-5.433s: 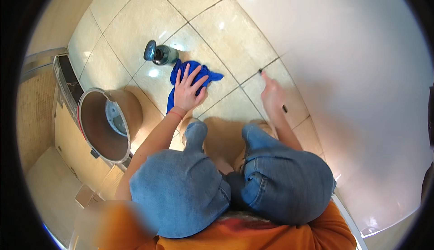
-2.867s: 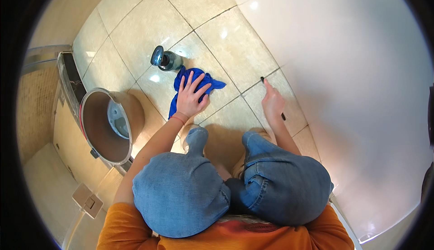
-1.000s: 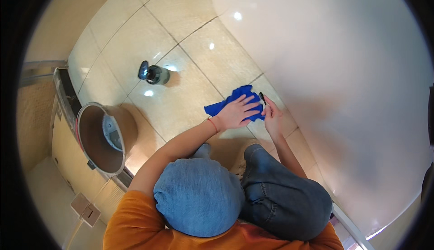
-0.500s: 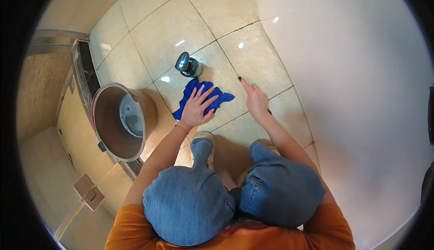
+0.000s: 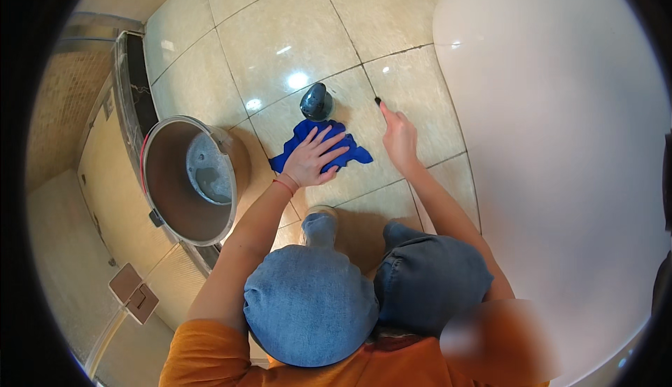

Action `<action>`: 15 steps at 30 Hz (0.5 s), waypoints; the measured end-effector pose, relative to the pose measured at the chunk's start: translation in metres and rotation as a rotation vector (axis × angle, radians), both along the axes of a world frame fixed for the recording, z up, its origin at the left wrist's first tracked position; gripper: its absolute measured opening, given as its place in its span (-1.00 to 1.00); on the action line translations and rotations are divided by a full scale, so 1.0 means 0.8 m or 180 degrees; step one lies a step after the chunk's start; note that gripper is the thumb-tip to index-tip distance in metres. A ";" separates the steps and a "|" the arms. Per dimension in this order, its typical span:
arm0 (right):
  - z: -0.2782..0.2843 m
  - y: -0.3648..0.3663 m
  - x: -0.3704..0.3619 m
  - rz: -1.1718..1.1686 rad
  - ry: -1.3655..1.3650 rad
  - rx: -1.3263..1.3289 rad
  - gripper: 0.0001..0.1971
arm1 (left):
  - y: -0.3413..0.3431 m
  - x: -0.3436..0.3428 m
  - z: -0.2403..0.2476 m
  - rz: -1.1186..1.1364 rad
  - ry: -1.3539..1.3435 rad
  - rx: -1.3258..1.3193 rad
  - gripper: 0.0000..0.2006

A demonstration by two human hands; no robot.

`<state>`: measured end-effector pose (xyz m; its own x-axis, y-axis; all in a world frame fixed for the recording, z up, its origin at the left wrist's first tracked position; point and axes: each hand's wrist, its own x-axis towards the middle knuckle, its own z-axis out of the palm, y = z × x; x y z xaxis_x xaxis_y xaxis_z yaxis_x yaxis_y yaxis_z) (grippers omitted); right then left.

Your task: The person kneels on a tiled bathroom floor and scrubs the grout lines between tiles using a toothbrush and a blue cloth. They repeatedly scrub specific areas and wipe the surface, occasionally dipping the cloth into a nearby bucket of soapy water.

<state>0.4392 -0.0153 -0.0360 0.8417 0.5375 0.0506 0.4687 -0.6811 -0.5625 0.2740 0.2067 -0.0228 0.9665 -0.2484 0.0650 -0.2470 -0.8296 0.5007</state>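
Observation:
A crumpled blue cloth (image 5: 353, 150) lies on the tiled floor, and my left hand (image 5: 311, 161) rests flat on it with the fingers spread. Just beyond the cloth stands a dark bottle (image 5: 317, 102) with a rounded glossy top. On the right, my right hand (image 5: 400, 138) is closed around a slim tool with a black tip (image 5: 378, 100). That tip meets the grout line between two tiles. Most of the tool is hidden in my fist, so its exact kind cannot be made out.
A brown bucket (image 5: 157, 184) with some cloudy water in it stands to my left. Behind it runs a dark-topped sill (image 5: 137, 82). A large smooth white surface (image 5: 546, 149) curves up on the right. My bent knees (image 5: 311, 306) are close below my hands.
My right hand has moved slightly away from me along the grout line with the tool. The left hand stays on the cloth. The whole view has shifted a little.

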 end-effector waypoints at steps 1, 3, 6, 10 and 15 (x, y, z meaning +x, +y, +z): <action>-0.005 0.008 0.009 0.0019 -0.0023 0.0081 -0.42 | 0.001 -0.001 0.000 -0.0001 0.0003 -0.0013 -0.42; -0.007 0.007 0.008 0.0014 0.0012 0.0121 -0.43 | 0.002 -0.002 -0.001 -0.0004 0.0002 -0.0042 -0.42; -0.006 -0.022 -0.014 0.0003 0.0122 -0.0008 -0.43 | 0.004 -0.005 -0.005 0.0015 0.0001 -0.0110 -0.42; -0.003 -0.003 0.002 0.0042 0.0008 -0.0108 -0.41 | 0.003 -0.001 -0.004 0.0003 -0.0028 -0.0062 -0.42; -0.002 -0.003 -0.003 0.0083 0.0021 -0.0016 -0.39 | 0.006 -0.005 -0.009 -0.0036 -0.0050 -0.0125 -0.42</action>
<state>0.4369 -0.0173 -0.0372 0.8278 0.5594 0.0423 0.4826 -0.6716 -0.5622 0.2699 0.2113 -0.0299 0.9624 -0.2563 0.0900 -0.2642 -0.8065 0.5290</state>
